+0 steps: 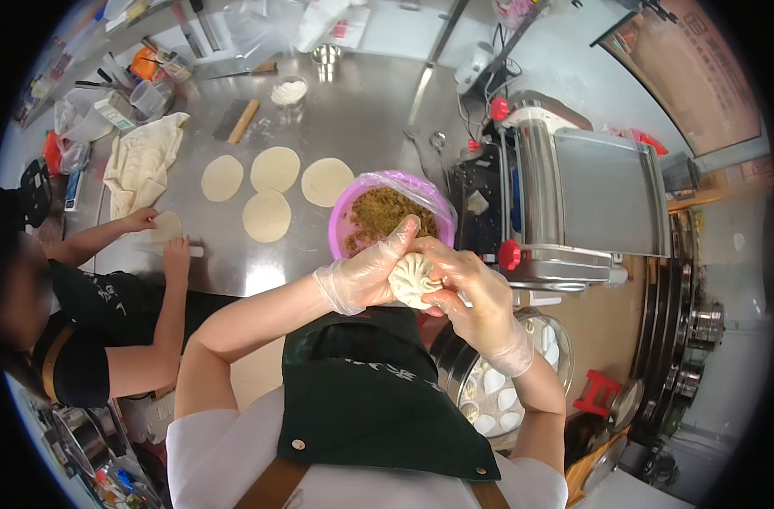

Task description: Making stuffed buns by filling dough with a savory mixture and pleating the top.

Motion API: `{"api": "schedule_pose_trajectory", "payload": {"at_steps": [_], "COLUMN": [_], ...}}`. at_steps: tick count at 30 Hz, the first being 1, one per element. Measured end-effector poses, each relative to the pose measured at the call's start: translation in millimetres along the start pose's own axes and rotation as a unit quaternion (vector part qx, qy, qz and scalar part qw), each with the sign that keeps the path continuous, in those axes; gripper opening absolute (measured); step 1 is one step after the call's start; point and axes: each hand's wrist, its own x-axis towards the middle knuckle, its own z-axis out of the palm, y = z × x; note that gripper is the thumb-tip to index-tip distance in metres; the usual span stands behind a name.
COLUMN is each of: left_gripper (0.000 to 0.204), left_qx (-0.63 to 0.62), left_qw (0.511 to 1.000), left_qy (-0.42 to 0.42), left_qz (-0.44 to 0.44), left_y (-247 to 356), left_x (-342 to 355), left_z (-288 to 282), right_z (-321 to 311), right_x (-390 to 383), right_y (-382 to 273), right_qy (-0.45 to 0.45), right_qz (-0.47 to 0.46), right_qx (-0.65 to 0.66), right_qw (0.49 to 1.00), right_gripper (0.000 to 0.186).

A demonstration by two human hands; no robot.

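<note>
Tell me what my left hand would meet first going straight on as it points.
Past the pleated bun it holds, your left hand would likely meet your right hand first, though depth is unclear.

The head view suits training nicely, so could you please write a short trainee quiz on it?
1. True or false: the left hand and right hand hold a white pleated dough bun.
2. How many flat, round, pale dough sheets lie on the silvery metal table, excluding the co-worker's piece?
3. What holds the crumbly brown filling: A, small clear bowl; B, round pink plastic bowl; C, steel cup?
Key: 1. True. 2. Four. 3. B.
</note>
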Motion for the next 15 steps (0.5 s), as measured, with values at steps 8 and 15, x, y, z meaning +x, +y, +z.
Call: {"api": "schedule_pose_trajectory", "payload": {"at_steps": [8,15], "left_gripper": [0.072,0.06], "left_qx": [0.146,0.191], "left_qw": [0.952,0.892], "left_qy": [0.143,0.147], "left_qz": [0.226,0.383], "left_y": [-27.7,-47.4], "left_x": [15.9,17.8], "left_z": [17.5,24.0], "right_z": [9.8,21.7], "right_x": [-27.7,-30.3], "right_y": [18.3,2.5], "right_qy": [0.102,0.151], "right_qz": [-0.011,0.11], "right_qx": [-0.023,-0.017], "right_qw": [0.994,0.982], "right_gripper": [0.04,0.046]}}
